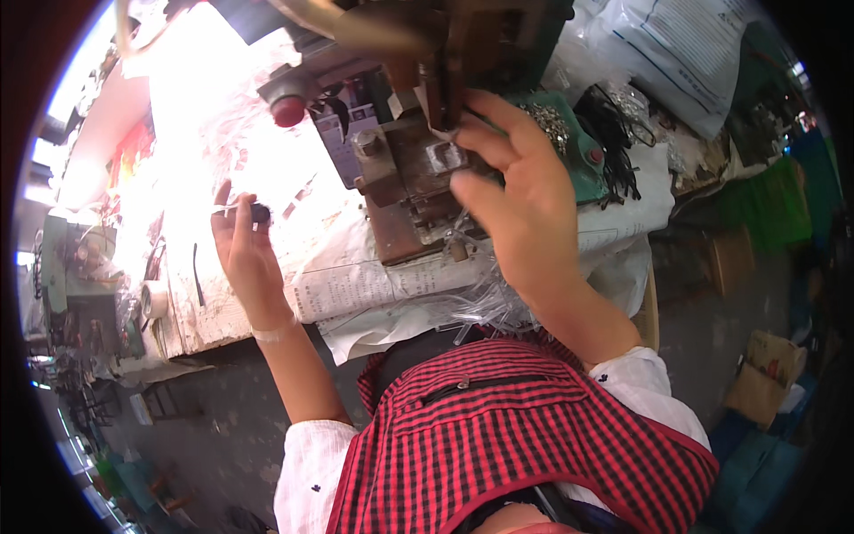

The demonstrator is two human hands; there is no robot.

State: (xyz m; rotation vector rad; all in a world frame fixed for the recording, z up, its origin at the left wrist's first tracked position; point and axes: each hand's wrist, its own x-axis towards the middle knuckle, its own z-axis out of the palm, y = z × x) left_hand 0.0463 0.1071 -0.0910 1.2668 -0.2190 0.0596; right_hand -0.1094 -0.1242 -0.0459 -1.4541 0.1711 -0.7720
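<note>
Small dark part point(259, 212) | pinched in left hand point(242, 245) fingertips | right hand point(520, 191) gripping press point(418, 169)

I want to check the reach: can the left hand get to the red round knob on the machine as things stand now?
Probably yes. The left hand pinches a small dark piece over the paper-covered bench, and nothing stands between it and the red knob. The right hand works further right, at the press.

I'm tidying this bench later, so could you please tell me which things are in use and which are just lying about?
In use:
right hand at the small press machine
left hand pinching a small dark piece

Lying about:
tape roll
black cords
red knob
clear plastic bags
</note>
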